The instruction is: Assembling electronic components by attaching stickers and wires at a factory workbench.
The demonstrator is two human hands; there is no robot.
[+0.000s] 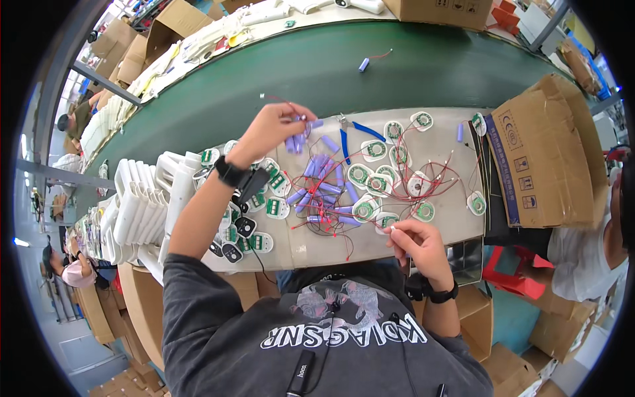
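Note:
My left hand (279, 131) is above the far side of the bench, its fingers closed on purple battery cells with red wires. Below it lies a loose pile of purple battery cells (322, 173) with red leads. At the near edge, my right hand (421, 250) pinches a small white wire connector (388, 229), partly hidden by the fingertips. Just beyond that hand are several white oval covers with round green circuit boards (424, 211), trailing red and black wires (433, 180). Blue-handled cutters (344, 142) rest beyond the cell pile.
On the left, white plastic housings (142, 198) stand stacked beside more white covers with green boards (276, 208). Beyond the bench (307, 250) runs a green conveyor belt (264, 73) carrying one purple cell (364, 64). A cardboard box (546, 155) borders the right, near another person (589, 255).

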